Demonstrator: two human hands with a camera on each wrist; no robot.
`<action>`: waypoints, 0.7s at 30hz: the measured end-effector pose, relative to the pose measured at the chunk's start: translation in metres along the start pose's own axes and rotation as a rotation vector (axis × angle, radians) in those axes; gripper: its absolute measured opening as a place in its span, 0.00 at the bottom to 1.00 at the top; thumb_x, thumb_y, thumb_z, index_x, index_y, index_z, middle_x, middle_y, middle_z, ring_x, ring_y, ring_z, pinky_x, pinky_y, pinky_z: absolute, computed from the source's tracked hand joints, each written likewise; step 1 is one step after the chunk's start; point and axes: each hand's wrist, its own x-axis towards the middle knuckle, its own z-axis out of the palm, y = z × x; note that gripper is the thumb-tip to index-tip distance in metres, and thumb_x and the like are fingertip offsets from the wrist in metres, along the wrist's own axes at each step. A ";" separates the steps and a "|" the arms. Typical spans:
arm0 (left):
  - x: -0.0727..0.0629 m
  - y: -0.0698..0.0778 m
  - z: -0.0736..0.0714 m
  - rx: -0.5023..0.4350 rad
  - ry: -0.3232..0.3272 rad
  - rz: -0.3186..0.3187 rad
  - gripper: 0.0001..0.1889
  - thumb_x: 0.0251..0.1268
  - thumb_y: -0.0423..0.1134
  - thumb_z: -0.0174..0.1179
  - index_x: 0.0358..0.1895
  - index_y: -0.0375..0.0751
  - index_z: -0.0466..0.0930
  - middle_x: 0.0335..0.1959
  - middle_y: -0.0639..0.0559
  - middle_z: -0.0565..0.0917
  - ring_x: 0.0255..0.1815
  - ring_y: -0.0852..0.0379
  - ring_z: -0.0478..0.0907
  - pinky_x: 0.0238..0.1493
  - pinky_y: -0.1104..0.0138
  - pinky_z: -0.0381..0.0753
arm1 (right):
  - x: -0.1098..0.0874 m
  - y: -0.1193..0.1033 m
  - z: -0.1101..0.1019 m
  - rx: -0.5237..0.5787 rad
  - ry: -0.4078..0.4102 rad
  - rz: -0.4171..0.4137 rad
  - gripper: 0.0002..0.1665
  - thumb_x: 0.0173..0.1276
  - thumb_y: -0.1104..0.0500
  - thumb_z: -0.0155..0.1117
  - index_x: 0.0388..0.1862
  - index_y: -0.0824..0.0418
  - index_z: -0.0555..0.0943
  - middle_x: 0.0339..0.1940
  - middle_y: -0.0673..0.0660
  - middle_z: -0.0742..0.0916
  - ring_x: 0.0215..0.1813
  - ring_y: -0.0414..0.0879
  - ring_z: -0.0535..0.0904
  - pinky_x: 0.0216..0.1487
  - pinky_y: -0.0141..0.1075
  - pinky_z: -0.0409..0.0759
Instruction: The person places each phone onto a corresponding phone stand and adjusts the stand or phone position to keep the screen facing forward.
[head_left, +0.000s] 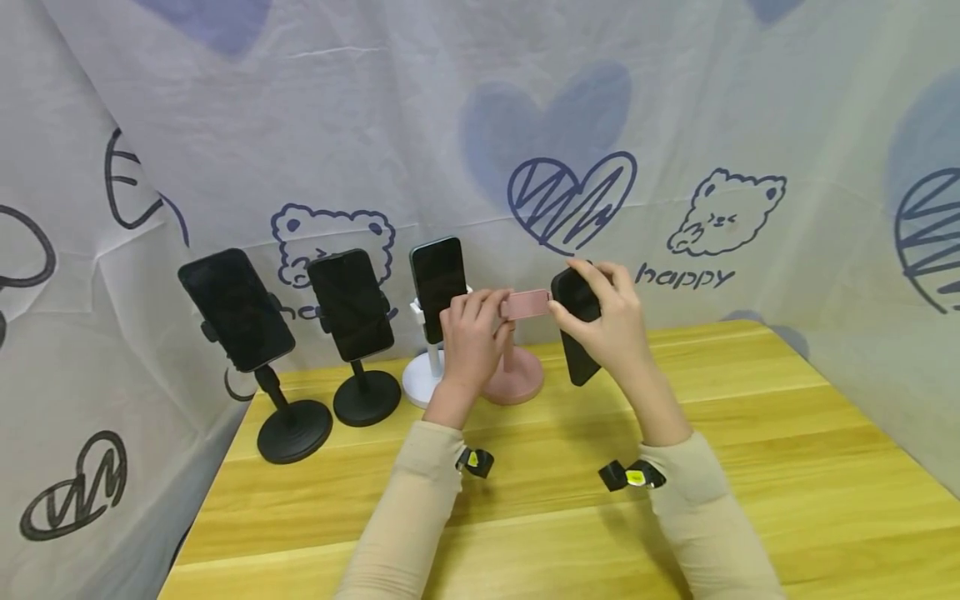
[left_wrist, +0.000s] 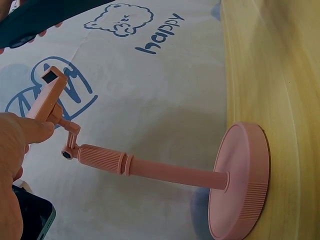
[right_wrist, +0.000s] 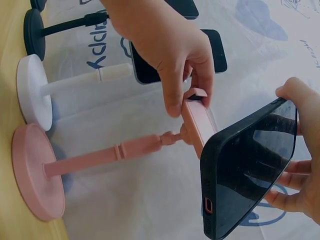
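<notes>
A pink phone stand stands upright on its round base. My left hand pinches the left end of its clamp head, thumb and fingers on either side, as the right wrist view also shows. My right hand grips a black phone by its edges, held in the air just right of the clamp head. In the right wrist view the phone's glossy screen shows, and its near end overlaps the pink clamp. The left wrist view shows the stand's ribbed collar and bent joint.
To the left, a white stand holds a phone. Beyond it are two black stands, a nearer-middle one and a far-left one, each bearing a dark phone. A printed cloth hangs behind the wooden table.
</notes>
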 end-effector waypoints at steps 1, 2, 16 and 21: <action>0.000 0.000 0.000 0.002 0.001 0.000 0.19 0.60 0.44 0.68 0.55 0.48 0.82 0.50 0.50 0.83 0.48 0.49 0.73 0.46 0.57 0.70 | 0.002 -0.001 0.001 0.004 0.000 -0.002 0.34 0.55 0.52 0.74 0.62 0.56 0.78 0.52 0.69 0.76 0.50 0.61 0.74 0.45 0.54 0.78; 0.000 0.000 0.000 0.002 0.005 0.002 0.19 0.60 0.44 0.68 0.55 0.48 0.82 0.50 0.50 0.83 0.48 0.49 0.74 0.46 0.57 0.70 | 0.003 -0.002 0.002 0.005 -0.003 -0.005 0.33 0.56 0.52 0.74 0.62 0.56 0.78 0.52 0.69 0.76 0.50 0.61 0.74 0.46 0.54 0.78; -0.001 0.000 0.001 -0.005 0.031 0.011 0.18 0.60 0.44 0.68 0.54 0.48 0.82 0.50 0.50 0.83 0.47 0.49 0.74 0.44 0.56 0.69 | 0.023 -0.014 0.018 0.068 -0.044 -0.015 0.33 0.57 0.52 0.73 0.63 0.54 0.77 0.52 0.67 0.76 0.50 0.58 0.75 0.45 0.50 0.78; -0.001 -0.001 0.000 -0.006 0.033 0.012 0.18 0.61 0.44 0.67 0.54 0.47 0.82 0.50 0.50 0.83 0.47 0.49 0.73 0.44 0.57 0.69 | 0.030 -0.017 0.023 0.088 -0.067 0.004 0.33 0.58 0.51 0.72 0.63 0.54 0.77 0.52 0.66 0.76 0.40 0.57 0.73 0.40 0.45 0.75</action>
